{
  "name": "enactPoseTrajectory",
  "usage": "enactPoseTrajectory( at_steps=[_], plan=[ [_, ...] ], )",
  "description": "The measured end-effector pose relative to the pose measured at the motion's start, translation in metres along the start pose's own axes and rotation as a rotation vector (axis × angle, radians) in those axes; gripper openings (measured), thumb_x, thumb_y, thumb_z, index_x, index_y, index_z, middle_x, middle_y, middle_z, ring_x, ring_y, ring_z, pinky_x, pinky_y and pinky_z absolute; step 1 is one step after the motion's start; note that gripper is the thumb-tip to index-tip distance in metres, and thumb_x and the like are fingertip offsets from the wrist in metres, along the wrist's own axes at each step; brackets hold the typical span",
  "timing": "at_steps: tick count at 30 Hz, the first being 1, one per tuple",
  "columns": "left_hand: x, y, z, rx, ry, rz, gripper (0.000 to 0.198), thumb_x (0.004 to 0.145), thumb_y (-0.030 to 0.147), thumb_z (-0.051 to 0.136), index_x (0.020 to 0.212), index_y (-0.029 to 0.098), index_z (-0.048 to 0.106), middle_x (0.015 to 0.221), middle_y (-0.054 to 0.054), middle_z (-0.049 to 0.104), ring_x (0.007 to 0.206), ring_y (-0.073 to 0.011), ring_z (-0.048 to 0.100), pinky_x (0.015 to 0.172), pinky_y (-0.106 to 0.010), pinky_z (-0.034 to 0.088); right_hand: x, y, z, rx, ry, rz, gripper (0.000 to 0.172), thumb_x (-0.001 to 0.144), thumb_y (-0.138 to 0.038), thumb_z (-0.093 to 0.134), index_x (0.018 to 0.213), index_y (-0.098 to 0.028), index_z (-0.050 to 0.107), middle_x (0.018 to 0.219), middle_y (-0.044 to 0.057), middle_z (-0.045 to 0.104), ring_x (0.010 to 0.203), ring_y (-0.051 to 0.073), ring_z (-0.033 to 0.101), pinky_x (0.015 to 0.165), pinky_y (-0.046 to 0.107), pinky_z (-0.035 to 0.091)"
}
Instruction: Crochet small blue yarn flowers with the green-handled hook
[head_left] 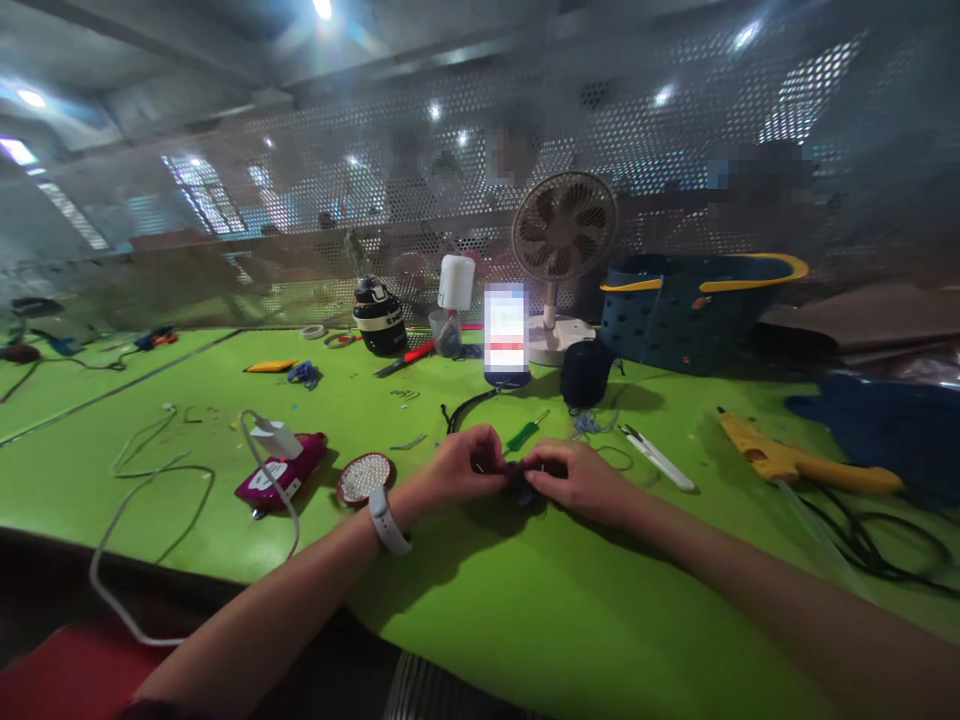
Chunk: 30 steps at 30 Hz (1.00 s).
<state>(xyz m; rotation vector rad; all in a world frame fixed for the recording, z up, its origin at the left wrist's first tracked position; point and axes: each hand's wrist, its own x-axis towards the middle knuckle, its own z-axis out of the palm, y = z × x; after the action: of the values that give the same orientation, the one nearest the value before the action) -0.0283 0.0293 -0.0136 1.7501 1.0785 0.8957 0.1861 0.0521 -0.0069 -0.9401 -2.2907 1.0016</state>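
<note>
Over the green table [465,590], my left hand [469,467] and my right hand [574,480] meet with fingertips pinched. Between them is a small dark, soft-looking piece [519,478], mostly covered by the fingers; its exact kind is not clear. A white watch band [388,522] circles my left wrist. Just beyond the fingers lies a thin tool with a green handle [523,435]. White-handled thread snips [660,460] rest to the right of my right hand. Behind them sits a dark ball of yarn [585,372] with loose strands [589,424] in front.
A lit phone [506,330] stands before a fan [564,230]. At right are a dark basket [667,315] and yellow glue gun [810,468]. A round studded disc [365,478], a purple box with plug [285,475], a black bottle [379,320] and cables occupy the left.
</note>
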Motion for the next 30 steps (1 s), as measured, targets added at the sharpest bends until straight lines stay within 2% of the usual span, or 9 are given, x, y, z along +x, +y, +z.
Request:
enactPoseTrajectory(
  at_steps=[4,7,10,16,21,26,30],
  plan=[
    [-0.007,0.008,0.002,0.387,0.045,0.116,0.009,0.078,0.018,0.065,0.082,0.017,0.058,0.074,-0.001,0.067,0.064,-0.0118,0.06,0.059,-0.023,0.046,0.004,0.002,-0.001,0.087,-0.048,0.11,0.023,0.084,-0.019,0.055,0.099,-0.013,0.072,0.085,0.007,0.072,0.066,0.015,0.061,0.063,0.03,0.048],
    [-0.01,0.009,0.002,0.583,0.037,0.201,0.005,0.082,0.016,0.06,0.087,0.019,0.061,0.078,-0.003,0.071,0.067,-0.0138,0.064,0.063,-0.025,0.048,0.007,0.004,-0.001,0.129,-0.034,0.119,0.017,0.082,-0.021,0.059,0.089,-0.013,0.072,0.084,0.006,0.072,0.073,0.017,0.063,0.068,0.031,0.047],
    [-0.011,0.005,0.002,0.696,0.027,0.291,0.007,0.086,0.015,0.058,0.089,0.018,0.062,0.08,-0.004,0.073,0.067,-0.0141,0.067,0.062,-0.025,0.049,0.011,0.008,0.001,0.178,-0.033,0.128,0.015,0.081,-0.024,0.062,0.081,-0.014,0.072,0.078,0.005,0.071,0.071,0.017,0.062,0.067,0.03,0.047],
    [-0.009,-0.008,0.002,0.696,0.127,0.44,0.007,0.089,0.016,0.056,0.092,0.017,0.061,0.08,-0.003,0.072,0.067,-0.0132,0.067,0.06,-0.024,0.052,0.015,0.018,0.004,0.28,-0.046,0.161,0.016,0.079,-0.026,0.065,0.087,-0.014,0.072,0.081,0.005,0.071,0.072,0.016,0.063,0.068,0.03,0.047],
    [-0.009,-0.004,0.006,0.674,0.192,0.531,0.005,0.091,0.016,0.056,0.094,0.016,0.06,0.079,-0.003,0.073,0.066,-0.0128,0.068,0.057,-0.024,0.054,0.013,0.01,0.001,0.382,-0.059,0.178,0.018,0.079,-0.022,0.066,0.092,-0.015,0.074,0.083,0.004,0.071,0.072,0.015,0.06,0.065,0.027,0.044],
    [-0.011,-0.001,0.008,0.704,0.216,0.573,0.008,0.09,0.013,0.055,0.096,0.017,0.06,0.08,-0.002,0.073,0.067,-0.0125,0.068,0.057,-0.024,0.055,0.011,0.007,-0.003,0.532,-0.114,0.243,0.019,0.078,-0.027,0.069,0.09,-0.014,0.075,0.072,0.002,0.067,0.05,0.009,0.048,0.047,0.023,0.036],
    [-0.009,-0.004,0.008,0.681,0.232,0.667,0.008,0.089,0.009,0.055,0.088,0.017,0.055,0.085,-0.004,0.074,0.072,-0.0131,0.07,0.06,-0.024,0.057,0.011,0.007,-0.004,0.617,-0.102,0.272,0.014,0.073,-0.024,0.072,0.083,-0.015,0.075,0.066,0.001,0.063,0.047,0.008,0.045,0.045,0.023,0.034]
  ],
)
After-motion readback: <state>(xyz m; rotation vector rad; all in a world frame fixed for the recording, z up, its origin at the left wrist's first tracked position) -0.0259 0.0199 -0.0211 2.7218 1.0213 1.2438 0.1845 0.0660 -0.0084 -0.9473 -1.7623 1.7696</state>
